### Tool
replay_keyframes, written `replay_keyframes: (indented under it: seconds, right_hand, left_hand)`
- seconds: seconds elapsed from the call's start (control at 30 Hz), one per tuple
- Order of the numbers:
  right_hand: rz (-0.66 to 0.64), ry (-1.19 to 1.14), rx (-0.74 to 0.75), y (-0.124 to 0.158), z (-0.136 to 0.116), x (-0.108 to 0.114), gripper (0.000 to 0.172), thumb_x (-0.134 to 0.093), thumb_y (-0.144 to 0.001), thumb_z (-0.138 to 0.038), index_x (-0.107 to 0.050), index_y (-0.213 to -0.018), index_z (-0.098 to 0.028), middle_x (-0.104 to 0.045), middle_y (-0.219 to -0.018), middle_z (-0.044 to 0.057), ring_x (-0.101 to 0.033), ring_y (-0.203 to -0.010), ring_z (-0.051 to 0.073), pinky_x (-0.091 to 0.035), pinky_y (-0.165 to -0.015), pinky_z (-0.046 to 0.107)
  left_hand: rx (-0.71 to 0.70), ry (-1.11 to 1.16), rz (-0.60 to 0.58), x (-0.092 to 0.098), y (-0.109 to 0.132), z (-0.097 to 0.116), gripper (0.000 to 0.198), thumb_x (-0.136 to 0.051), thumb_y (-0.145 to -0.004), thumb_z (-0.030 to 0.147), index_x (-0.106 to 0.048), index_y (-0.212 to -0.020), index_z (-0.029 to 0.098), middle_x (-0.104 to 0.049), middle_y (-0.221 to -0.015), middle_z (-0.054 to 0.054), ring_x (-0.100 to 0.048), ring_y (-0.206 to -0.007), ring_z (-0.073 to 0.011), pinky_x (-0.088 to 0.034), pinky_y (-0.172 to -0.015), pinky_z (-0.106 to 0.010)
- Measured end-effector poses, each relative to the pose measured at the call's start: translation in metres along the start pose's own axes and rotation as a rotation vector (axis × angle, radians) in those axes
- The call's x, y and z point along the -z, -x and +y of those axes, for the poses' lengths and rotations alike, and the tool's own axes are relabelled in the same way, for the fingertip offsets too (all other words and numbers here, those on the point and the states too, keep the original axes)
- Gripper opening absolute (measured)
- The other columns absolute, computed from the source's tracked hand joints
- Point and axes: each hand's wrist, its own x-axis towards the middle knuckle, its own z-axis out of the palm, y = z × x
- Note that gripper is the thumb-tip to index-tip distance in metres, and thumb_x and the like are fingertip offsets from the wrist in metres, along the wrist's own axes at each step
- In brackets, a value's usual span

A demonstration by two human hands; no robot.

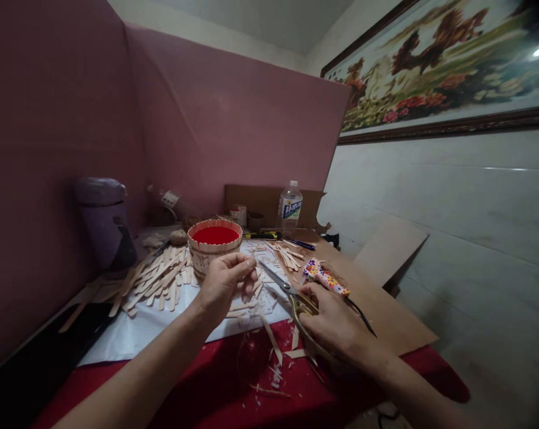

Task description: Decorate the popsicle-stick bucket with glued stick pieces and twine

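My left hand is raised over the white sheet, its fingers pinched together near a small piece of wooden stick that is too small to make out clearly. My right hand rests on the table and grips the handles of a pair of scissors, whose blades point away towards the middle. A round basket of wooden sticks with a red inside stands just beyond my left hand. Loose wooden sticks lie in a heap to its left.
A patterned glue gun lies on brown cardboard beside my right hand. Stick offcuts litter the red cloth. A water bottle, small jars, pens and a purple bin stand at the back before pink partitions.
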Motion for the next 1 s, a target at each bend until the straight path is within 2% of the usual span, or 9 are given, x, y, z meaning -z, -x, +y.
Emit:
replay_keyframes:
  seconds: [0.1,0.17,0.33,0.4,0.47,0.57,0.7,0.87,1.0]
  right_hand:
    - [0.034,0.157,0.083,0.001,-0.011,-0.004,0.03,-0.049,-0.074,-0.017,-0.059,-0.103,-0.016,-0.065,-0.101,0.011,-0.059,-0.09,0.023,-0.039,-0.074,0.029]
    - [0.035,0.244,0.107,0.001,-0.019,-0.009,0.031,-0.047,-0.076,-0.016,-0.058,-0.105,-0.013,-0.066,-0.099,0.013,-0.06,-0.087,0.023,-0.039,-0.072,0.029]
    - [-0.027,0.551,0.131,-0.001,-0.038,-0.01,0.017,-0.052,-0.078,-0.02,-0.066,-0.086,-0.015,-0.069,-0.082,0.014,-0.063,-0.079,0.029,-0.039,-0.063,0.032]
    - [-0.013,0.56,0.188,-0.002,-0.044,-0.006,0.017,-0.052,-0.08,-0.021,-0.068,-0.084,-0.016,-0.069,-0.085,0.015,-0.063,-0.079,0.029,-0.04,-0.065,0.034]
    - [0.073,0.401,0.252,-0.005,-0.049,-0.003,0.019,-0.049,-0.084,-0.02,-0.067,-0.087,-0.017,-0.068,-0.089,0.013,-0.063,-0.08,0.026,-0.041,-0.068,0.033]
    - [0.18,-0.05,0.321,-0.012,-0.053,-0.004,0.02,-0.046,-0.087,-0.018,-0.065,-0.091,-0.018,-0.068,-0.086,0.006,-0.061,-0.079,0.019,-0.042,-0.069,0.028]
    - [0.08,-0.516,0.277,-0.021,-0.057,-0.011,0.016,-0.05,-0.084,-0.02,-0.064,-0.079,-0.016,-0.065,-0.072,0.002,-0.058,-0.066,0.013,-0.043,-0.06,0.024]
    - [0.016,-0.758,0.079,-0.027,-0.056,-0.017,0.013,-0.058,-0.077,-0.024,-0.061,-0.07,-0.013,-0.059,-0.06,0.0,-0.052,-0.053,0.011,-0.042,-0.049,0.022]
    - [-0.006,-0.799,0.085,-0.033,-0.052,-0.019,0.012,-0.06,-0.075,-0.024,-0.061,-0.07,-0.013,-0.058,-0.058,-0.001,-0.052,-0.051,0.01,-0.041,-0.047,0.021]
  left_hand:
    - [0.005,-0.003,0.001,0.002,-0.001,-0.001,0.021,-0.07,-0.069,0.028,-0.056,-0.066,0.012,-0.058,-0.056,0.001,-0.046,-0.035,-0.0051,-0.035,-0.032,-0.016]
    - [0.006,0.0,0.002,0.003,-0.003,-0.003,0.022,-0.071,-0.068,0.029,-0.057,-0.067,0.012,-0.059,-0.057,0.001,-0.048,-0.037,-0.0055,-0.037,-0.033,-0.017]
    - [0.015,0.013,-0.013,0.006,-0.004,-0.005,0.022,-0.07,-0.068,0.029,-0.057,-0.068,0.012,-0.06,-0.057,0.0,-0.049,-0.038,-0.0064,-0.037,-0.033,-0.017]
    - [0.015,0.009,-0.021,0.006,-0.004,-0.005,0.021,-0.07,-0.068,0.028,-0.057,-0.067,0.012,-0.06,-0.057,0.0,-0.049,-0.038,-0.007,-0.038,-0.033,-0.017]
    - [0.013,-0.002,-0.032,0.005,-0.003,-0.005,0.021,-0.069,-0.069,0.028,-0.057,-0.068,0.012,-0.06,-0.057,0.0,-0.049,-0.038,-0.0072,-0.038,-0.032,-0.017]
    - [0.007,-0.026,-0.076,0.003,-0.002,-0.005,0.021,-0.068,-0.07,0.029,-0.058,-0.068,0.011,-0.06,-0.057,-0.001,-0.048,-0.037,-0.0072,-0.038,-0.032,-0.018]
    - [-0.027,-0.074,-0.124,0.001,0.001,-0.006,0.022,-0.067,-0.072,0.031,-0.059,-0.069,0.011,-0.061,-0.058,-0.001,-0.049,-0.037,-0.0075,-0.039,-0.033,-0.019]
    - [-0.074,-0.231,-0.077,-0.003,0.003,-0.007,0.023,-0.064,-0.074,0.033,-0.057,-0.068,0.011,-0.059,-0.052,-0.001,-0.051,-0.034,-0.0101,-0.04,-0.032,-0.021]
    - [-0.067,-0.256,-0.044,-0.004,0.003,-0.006,0.025,-0.065,-0.072,0.034,-0.056,-0.067,0.011,-0.059,-0.052,-0.001,-0.051,-0.034,-0.0104,-0.04,-0.031,-0.02]
